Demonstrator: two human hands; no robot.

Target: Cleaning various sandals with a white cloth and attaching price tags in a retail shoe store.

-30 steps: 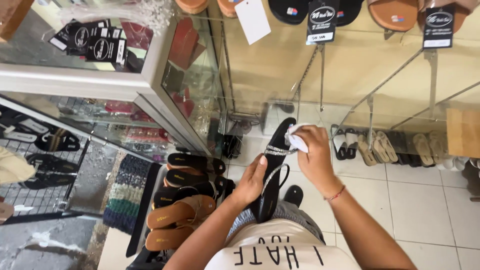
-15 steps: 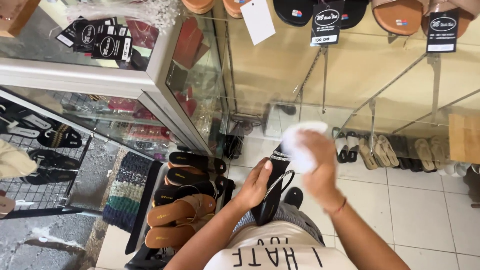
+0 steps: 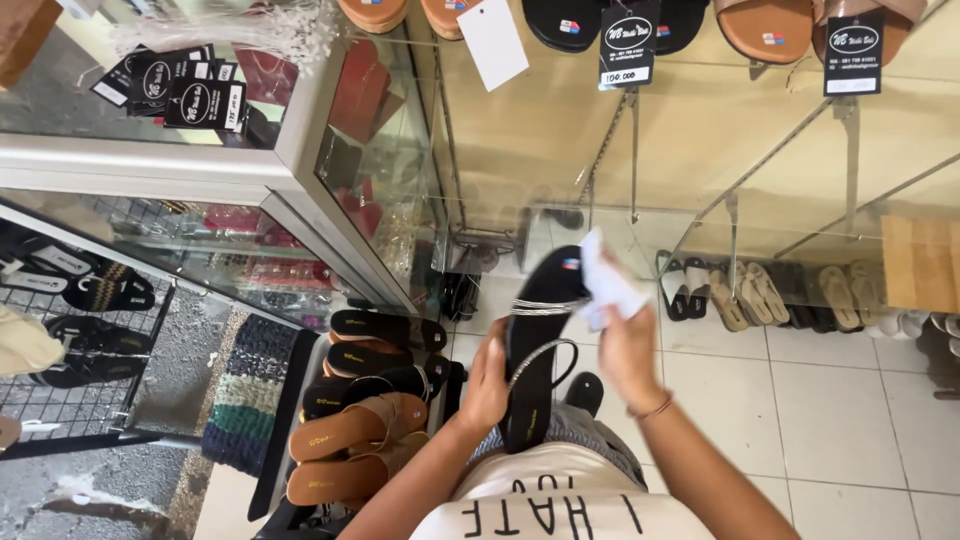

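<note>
Item in hand: black flat sandal (image 3: 540, 340) with thin silver straps, held upright before my lap, over the white tiled floor (image 3: 830, 400). My left hand (image 3: 487, 372) clasps its left edge; my right hand (image 3: 628, 352) pinches a white cloth (image 3: 606, 283) by the toe end. Best wiped, I judge, in long strokes down the sole, left grip firm

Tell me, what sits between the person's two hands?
In the head view, the black sandal stands between the left hand, gripping its edge, and the right hand, which holds a white cloth.

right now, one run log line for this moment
left hand: grips black sandal | right hand: holds white cloth by sandal's top end | below: tiled floor
</note>
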